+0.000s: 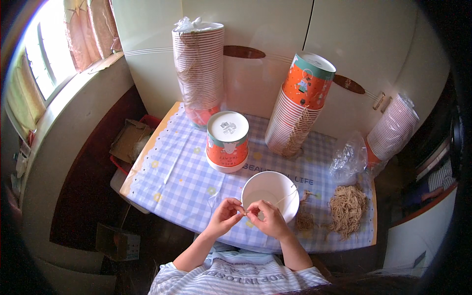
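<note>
My left hand (224, 217) and my right hand (269, 219) meet in front of an upright white paper bucket (260, 185), its mouth facing up. Fingertips of both hands are pinched together on a thin tan cord. A light strand of cord (285, 197) rises behind my right hand across the bucket's opening to its right rim. What the fingers do with the cord's end is too small to make out. Right of the bucket lie a small bunch of tan cord (304, 222) and a larger tangled heap of cords (348, 208).
An upside-down orange-and-green printed bucket (227, 152) stands on the checked tablecloth (182, 172). Tall nested bucket stacks stand behind, one on the left (199, 69), one leaning centre-right (295, 115), one wrapped at right (393, 128). A crumpled clear plastic bag (348, 160) lies near the heap.
</note>
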Motion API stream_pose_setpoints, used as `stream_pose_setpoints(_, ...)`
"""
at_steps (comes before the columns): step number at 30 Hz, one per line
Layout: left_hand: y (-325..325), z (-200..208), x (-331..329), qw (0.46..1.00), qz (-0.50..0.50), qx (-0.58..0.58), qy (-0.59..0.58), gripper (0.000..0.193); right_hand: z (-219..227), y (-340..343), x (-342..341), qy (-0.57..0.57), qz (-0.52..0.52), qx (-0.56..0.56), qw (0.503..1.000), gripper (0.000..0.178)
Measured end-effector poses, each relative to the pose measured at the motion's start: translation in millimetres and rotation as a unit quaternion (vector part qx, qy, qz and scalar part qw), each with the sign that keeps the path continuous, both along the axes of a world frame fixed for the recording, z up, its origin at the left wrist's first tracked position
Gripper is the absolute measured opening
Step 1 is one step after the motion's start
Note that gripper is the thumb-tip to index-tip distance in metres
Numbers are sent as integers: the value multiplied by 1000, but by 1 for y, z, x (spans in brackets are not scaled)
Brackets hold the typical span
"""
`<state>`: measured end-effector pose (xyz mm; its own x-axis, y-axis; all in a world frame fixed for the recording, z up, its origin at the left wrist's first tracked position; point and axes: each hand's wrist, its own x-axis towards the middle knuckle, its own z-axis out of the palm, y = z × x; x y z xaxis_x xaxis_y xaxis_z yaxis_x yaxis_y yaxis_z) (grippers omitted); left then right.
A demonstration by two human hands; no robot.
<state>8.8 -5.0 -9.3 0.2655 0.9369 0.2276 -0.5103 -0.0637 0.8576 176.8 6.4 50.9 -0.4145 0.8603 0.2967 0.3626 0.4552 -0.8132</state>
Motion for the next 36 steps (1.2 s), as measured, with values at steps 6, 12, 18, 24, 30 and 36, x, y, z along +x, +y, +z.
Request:
stream_pose_setpoints(6, -1, 2, -1, 1000, -8, -26, -14, 27, 5, -2, -1, 4, 13, -33, 999, 15)
stream_pose_setpoints(12, -1, 4, 0, 999, -12, -34, -21, 27, -3, 0, -1, 17, 7, 27, 999, 9)
stream_pose_setpoints(18, -2, -1, -4, 997, 29, -18, 74, 24, -1, 1, -2, 13, -1, 26, 1000, 7)
stream_pose_setpoints(24, -1, 8, 2, 937, 140, 121, 296, 17, -1, 3, -2, 18, -10, 16, 1000, 6)
stream_pose_setpoints(30, -1, 8, 1, 948, 131, 95, 275, 11, -1, 2, -1, 9, -16, -8, 1000, 8)
stream_pose_setpoints(36, -1, 0, 0, 989, 79, 20, 126, 8, -3, 2, -3, -5, -13, -1, 1000, 8)
